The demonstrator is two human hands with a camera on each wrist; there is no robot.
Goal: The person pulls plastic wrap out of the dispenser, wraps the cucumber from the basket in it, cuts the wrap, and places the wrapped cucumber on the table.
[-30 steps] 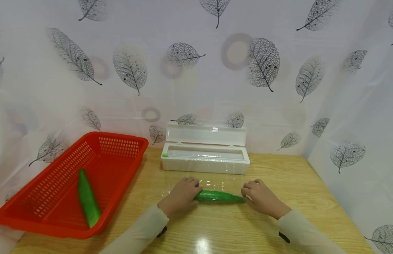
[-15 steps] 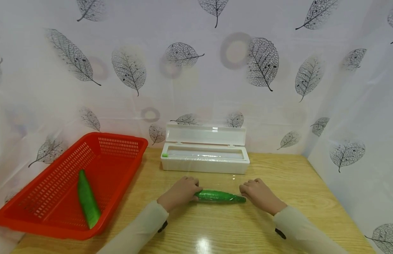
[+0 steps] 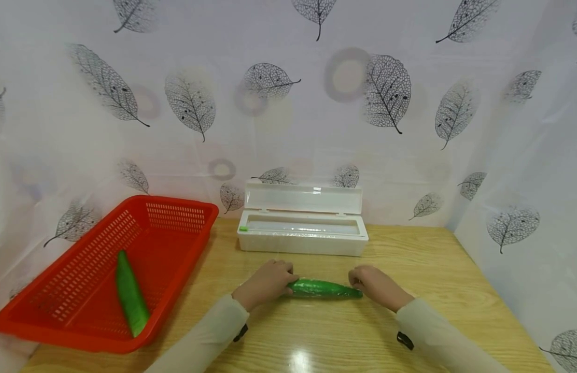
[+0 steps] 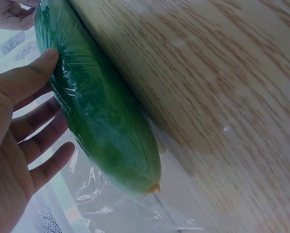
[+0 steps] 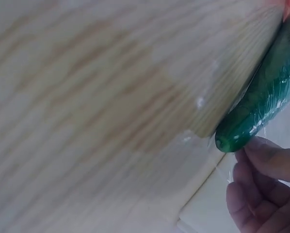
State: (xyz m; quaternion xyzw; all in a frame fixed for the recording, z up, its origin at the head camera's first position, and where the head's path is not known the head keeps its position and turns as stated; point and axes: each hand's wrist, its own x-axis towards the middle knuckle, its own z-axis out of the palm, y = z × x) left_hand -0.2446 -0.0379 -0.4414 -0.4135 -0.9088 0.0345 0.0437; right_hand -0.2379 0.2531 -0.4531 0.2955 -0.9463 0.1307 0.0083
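A cucumber (image 3: pixel 321 288) in clear plastic wrap lies crosswise on the table in front of the person. My left hand (image 3: pixel 267 282) holds its left part; in the left wrist view the thumb (image 4: pixel 36 73) lies on the wrapped skin and the other fingers reach behind. Loose clear wrap (image 4: pixel 94 194) spreads past the cucumber's blunt end. At the tapered end, my right hand (image 3: pixel 379 286) has its fingers curled, with thumb and forefinger pinching the wrap right beside the cucumber tip (image 5: pixel 225 141). The pinched bit of film is hard to make out.
Behind the hands stands a white cling film dispenser (image 3: pixel 302 244) with its lid raised and a green slider at its left end. To the left, a red plastic basket (image 3: pixel 176 282) holds a second cucumber (image 3: pixel 131 295). A leaf-print curtain (image 3: pixel 279 129) closes off the back.
The right hand has shifted slightly left, and its fingers have curled in by the cucumber's tapered end. The film over the table beyond the cucumber shows fewer glints. The left hand keeps its place.
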